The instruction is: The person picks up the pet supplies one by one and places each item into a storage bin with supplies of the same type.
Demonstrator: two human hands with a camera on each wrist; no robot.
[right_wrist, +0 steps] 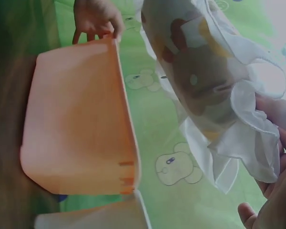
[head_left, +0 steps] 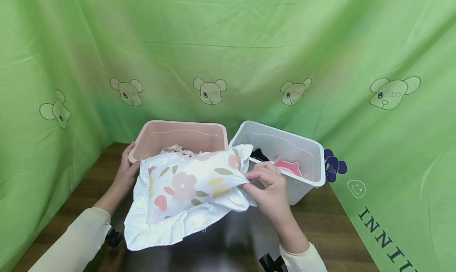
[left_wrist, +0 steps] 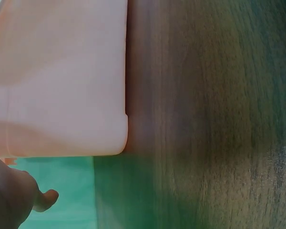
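Observation:
A small white pillow [head_left: 185,193] with a ruffled edge and pastel flower print is held up in front of the bins. My right hand [head_left: 268,185] pinches its right side between thumb and fingers. With my left hand [head_left: 124,173] I hold the left rim of a pink plastic bin [head_left: 185,133]; the right wrist view also shows that left hand [right_wrist: 97,19] on the rim. The pillow covers the bin's front. White cloth with red marks [head_left: 178,149] shows inside this bin, its lower part hidden.
To the right stands a white bin [head_left: 303,141], holding a pink item with pointed edges [head_left: 287,166] and a black item [head_left: 259,155]. Both bins stand on a dark wooden surface [head_left: 331,224]. A green curtain [head_left: 228,38] with bear drawings hangs close behind.

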